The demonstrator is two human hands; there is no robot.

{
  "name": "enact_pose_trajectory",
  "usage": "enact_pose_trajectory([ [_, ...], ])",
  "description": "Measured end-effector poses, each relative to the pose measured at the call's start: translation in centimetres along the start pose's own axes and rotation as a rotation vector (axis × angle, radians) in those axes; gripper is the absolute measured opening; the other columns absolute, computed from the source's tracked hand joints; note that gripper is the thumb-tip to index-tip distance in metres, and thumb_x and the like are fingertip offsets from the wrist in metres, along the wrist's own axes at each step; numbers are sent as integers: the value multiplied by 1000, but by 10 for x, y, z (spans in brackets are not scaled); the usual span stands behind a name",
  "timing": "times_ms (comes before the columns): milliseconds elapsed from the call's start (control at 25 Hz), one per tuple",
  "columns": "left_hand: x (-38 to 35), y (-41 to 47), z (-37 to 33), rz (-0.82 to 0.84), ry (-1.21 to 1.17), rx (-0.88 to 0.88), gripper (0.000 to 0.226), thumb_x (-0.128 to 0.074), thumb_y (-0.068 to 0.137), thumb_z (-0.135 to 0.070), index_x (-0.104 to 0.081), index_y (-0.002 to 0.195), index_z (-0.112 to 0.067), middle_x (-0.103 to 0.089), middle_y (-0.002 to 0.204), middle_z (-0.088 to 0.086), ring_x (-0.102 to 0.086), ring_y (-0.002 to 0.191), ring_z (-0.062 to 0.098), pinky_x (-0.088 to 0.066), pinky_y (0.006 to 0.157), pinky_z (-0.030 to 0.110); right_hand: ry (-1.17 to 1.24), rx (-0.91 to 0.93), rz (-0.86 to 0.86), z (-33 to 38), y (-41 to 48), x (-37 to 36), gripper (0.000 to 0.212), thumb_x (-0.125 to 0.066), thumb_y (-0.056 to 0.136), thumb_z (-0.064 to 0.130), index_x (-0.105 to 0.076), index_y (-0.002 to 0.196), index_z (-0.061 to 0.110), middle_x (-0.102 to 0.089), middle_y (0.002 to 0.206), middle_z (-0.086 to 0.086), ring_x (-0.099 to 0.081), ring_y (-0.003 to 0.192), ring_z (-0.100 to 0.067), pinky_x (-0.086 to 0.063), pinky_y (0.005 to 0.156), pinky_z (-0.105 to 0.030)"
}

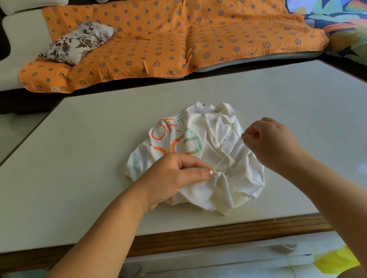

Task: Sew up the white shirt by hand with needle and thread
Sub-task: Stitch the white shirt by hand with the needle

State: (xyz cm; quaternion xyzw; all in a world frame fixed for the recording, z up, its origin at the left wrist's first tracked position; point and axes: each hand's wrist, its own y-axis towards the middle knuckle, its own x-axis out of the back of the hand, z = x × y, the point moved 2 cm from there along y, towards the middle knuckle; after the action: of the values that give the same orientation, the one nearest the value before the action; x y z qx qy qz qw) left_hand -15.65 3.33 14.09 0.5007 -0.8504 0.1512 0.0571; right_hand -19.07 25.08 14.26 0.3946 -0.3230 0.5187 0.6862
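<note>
A crumpled white shirt (pixel 210 137) with orange and green lettering lies in the middle of the table. My left hand (pixel 174 177) pinches a fold of its fabric between thumb and fingers at the lower middle. My right hand (pixel 270 140) is raised at the shirt's right edge and pinches a thin needle (pixel 247 122), whose tip pokes up and to the left. A pale thread (pixel 226 155) runs taut from the pinched fold up to my right hand.
The table (pixel 94 164) has a pale top and a wooden front edge. Behind it stands a sofa with an orange patterned cover (pixel 172 33) and a flowered cushion (pixel 77 42). A yellow object (pixel 337 260) lies on the floor at the lower right.
</note>
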Motion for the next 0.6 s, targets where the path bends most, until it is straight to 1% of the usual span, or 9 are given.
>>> enact_pose_trajectory([
  [80, 1, 1, 1, -24, 10, -6, 11, -69, 86, -20, -78, 92, -23, -76, 98, -8, -66, 100, 1, -47, 90, 15, 44, 55, -11, 7, -6, 5, 34, -48, 99, 26, -66, 83, 3, -58, 91, -6, -57, 82, -23, -40, 68, -31],
  [160, 1, 1, 0, -46, 11, -10, 12, -70, 84, -26, -78, 93, -24, -76, 97, -10, -66, 98, -1, -46, 88, 11, 216, 164, 12, 22, -21, 16, 36, -50, 96, 38, -71, 84, 11, -62, 88, 3, -57, 80, -10, -40, 66, -20],
  [240, 1, 1, 0, -54, 14, -20, 18, -68, 81, -34, -78, 94, -24, -76, 96, -10, -66, 95, -2, -46, 83, 9, 339, 253, 215, 36, -40, 22, 37, -56, 81, 59, -73, 88, 27, -64, 87, 14, -57, 84, 2, -42, 70, -9],
  [280, 1, 1, 0, -60, 18, -26, 19, -68, 82, -34, -78, 95, -24, -76, 96, -10, -66, 95, -2, -45, 81, 9, 325, 274, 318, 38, -45, 20, 41, -56, 73, 67, -72, 89, 33, -64, 87, 17, -57, 87, 7, -44, 73, -9],
  [320, 2, 1, 0, -67, 18, -30, 18, -67, 83, -33, -78, 95, -25, -76, 96, -10, -66, 94, -2, -45, 80, 9, 303, 279, 374, 37, -48, 16, 42, -57, 69, 68, -72, 89, 35, -64, 87, 19, -57, 88, 8, -46, 76, -11],
  [360, 1, 2, 0, -71, 9, -30, 17, -68, 83, -33, -78, 95, -25, -76, 96, -9, -66, 94, -2, -45, 79, 10, 292, 276, 374, 33, -48, 12, 35, -62, 72, 63, -73, 87, 33, -65, 86, 19, -58, 88, 7, -47, 78, -13],
  [440, 2, 1, 0, -84, -16, -22, 21, -70, 79, -33, -78, 96, -24, -76, 95, -7, -67, 91, 1, -48, 79, 13, 323, 252, 318, 29, -44, 10, 17, -70, 80, 46, -73, 81, 29, -66, 82, 16, -60, 86, 4, -47, 80, -14],
  [520, 5, 2, 1, -119, -32, -16, 20, -72, 80, -27, -77, 98, -21, -76, 94, -3, -69, 89, 5, -51, 78, 15, 355, 236, 302, 30, -42, 11, 11, -72, 82, 38, -71, 77, 29, -66, 78, 16, -60, 83, 5, -45, 75, -9],
  [600, 6, 2, 1, -158, -55, -20, 16, -71, 84, -21, -77, 98, -20, -77, 95, -1, -70, 91, 7, -52, 80, 16, 372, 217, 331, 31, -44, 13, 11, -71, 82, 40, -71, 75, 30, -66, 73, 18, -59, 80, 7, -43, 71, -4],
])
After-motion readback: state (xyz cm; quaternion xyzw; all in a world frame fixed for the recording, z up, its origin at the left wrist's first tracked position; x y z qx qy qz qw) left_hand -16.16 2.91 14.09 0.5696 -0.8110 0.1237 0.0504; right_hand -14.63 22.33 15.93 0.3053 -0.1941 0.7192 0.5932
